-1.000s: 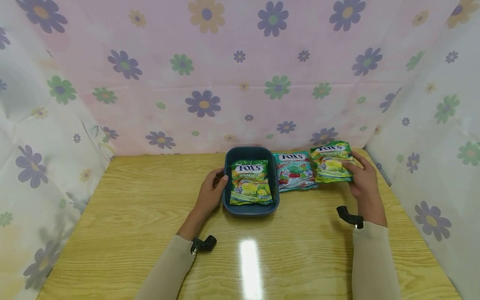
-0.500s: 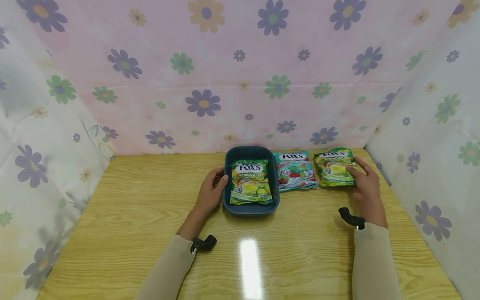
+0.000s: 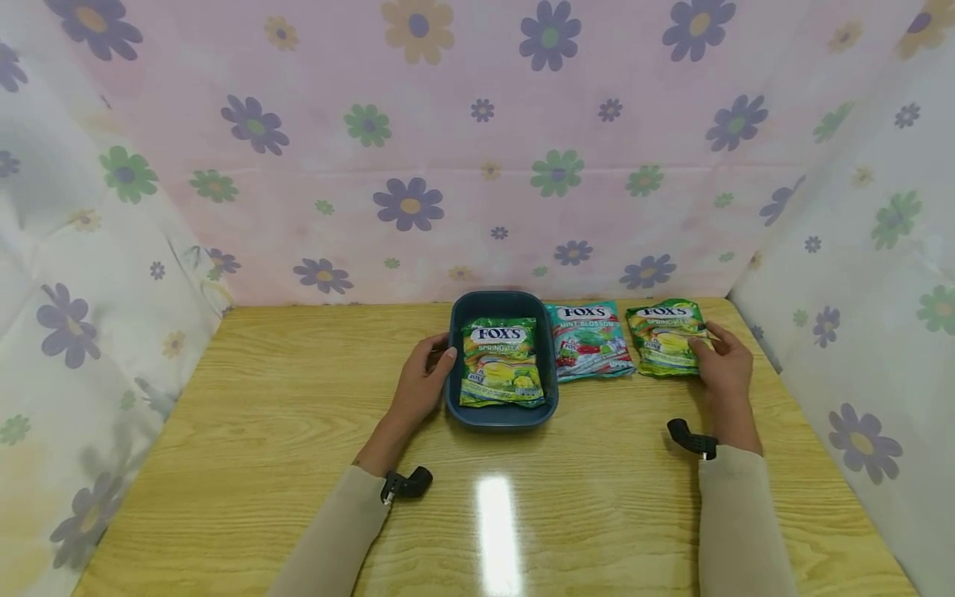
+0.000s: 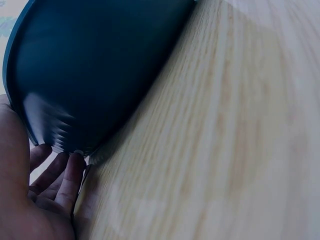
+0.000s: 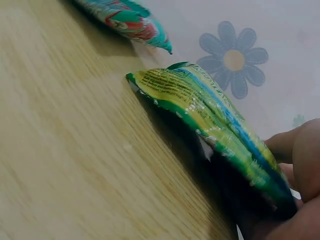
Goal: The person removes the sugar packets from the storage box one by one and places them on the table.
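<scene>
A dark blue rectangular tub [image 3: 501,418] holds a green and yellow Fox's Spring Tea candy bag [image 3: 501,365], face up. My left hand [image 3: 421,377] grips the tub's left side, thumb at the rim; in the left wrist view its fingertips [image 4: 75,162] touch the outer wall. A second Spring Tea candy bag [image 3: 664,336] lies at the right, where my right hand [image 3: 724,365] pinches its right edge, thumb on the front. Seen from the right wrist, that bag [image 5: 215,125] sits close above the table, its near edge slightly raised.
Between the tub and the held bag lies a teal Fox's Mint Blossom candy bag [image 3: 593,340]. The wooden table [image 3: 298,398] is backed by a flowered curtain [image 3: 477,149], with more curtain on both sides. A bright glare streak falls near the front.
My right hand has lowered the second Spring Tea bag and shifted it slightly right, away from the Mint Blossom bag. The left hand and tub stay in place; the head view shifts slightly.
</scene>
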Action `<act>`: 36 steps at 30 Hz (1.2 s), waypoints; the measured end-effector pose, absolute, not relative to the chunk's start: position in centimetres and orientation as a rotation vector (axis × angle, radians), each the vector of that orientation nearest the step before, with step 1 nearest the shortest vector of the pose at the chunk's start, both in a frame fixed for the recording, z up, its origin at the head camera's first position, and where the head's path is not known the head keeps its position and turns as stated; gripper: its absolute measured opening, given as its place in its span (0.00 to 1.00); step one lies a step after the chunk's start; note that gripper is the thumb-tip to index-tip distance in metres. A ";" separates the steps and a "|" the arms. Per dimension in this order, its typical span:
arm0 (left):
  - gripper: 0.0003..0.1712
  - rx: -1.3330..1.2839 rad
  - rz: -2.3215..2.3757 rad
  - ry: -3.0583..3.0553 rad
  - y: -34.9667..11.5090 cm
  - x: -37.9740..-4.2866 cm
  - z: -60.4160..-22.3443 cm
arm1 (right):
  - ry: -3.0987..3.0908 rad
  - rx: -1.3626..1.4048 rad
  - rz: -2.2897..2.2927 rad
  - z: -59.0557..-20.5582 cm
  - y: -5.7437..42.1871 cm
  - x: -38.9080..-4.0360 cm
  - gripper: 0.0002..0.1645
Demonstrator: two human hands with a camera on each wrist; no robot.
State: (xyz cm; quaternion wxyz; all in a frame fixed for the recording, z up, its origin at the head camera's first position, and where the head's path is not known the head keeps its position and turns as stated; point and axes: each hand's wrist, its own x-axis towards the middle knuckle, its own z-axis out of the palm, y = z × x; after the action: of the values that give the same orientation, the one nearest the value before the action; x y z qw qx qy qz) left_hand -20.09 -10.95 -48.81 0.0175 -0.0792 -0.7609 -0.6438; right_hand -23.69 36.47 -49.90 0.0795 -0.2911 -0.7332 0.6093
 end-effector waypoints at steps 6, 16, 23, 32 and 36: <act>0.26 -0.235 -2.004 -2.373 -10.9 -20.0 -48.6 | -2.372 -0.815 1.572 -48.8 36.1 -23.1 0.35; 0.26 -0.238 -2.004 -2.362 -10.9 -20.0 -48.5 | -2.281 -0.780 1.674 -46.9 36.5 -22.6 0.36; 0.27 -0.239 -1.983 -2.383 -10.9 -20.0 -48.5 | -2.292 -0.671 1.707 -45.4 35.5 -22.4 0.38; 0.27 -0.225 -2.011 -2.364 -11.0 -20.8 -50.0 | -2.285 -0.364 1.860 -43.4 34.0 -21.8 0.41; 0.27 -0.228 -1.993 -2.360 -11.2 -21.6 -51.8 | -2.365 -0.305 1.804 -42.8 33.0 -21.7 0.41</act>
State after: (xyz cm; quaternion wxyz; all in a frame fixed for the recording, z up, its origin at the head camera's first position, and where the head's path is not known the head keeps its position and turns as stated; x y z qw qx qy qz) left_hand -21.60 -11.21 -51.83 0.0223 -0.0735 -0.7618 -0.6432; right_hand -21.74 33.03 -42.75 0.0756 -0.1018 -0.7886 0.6017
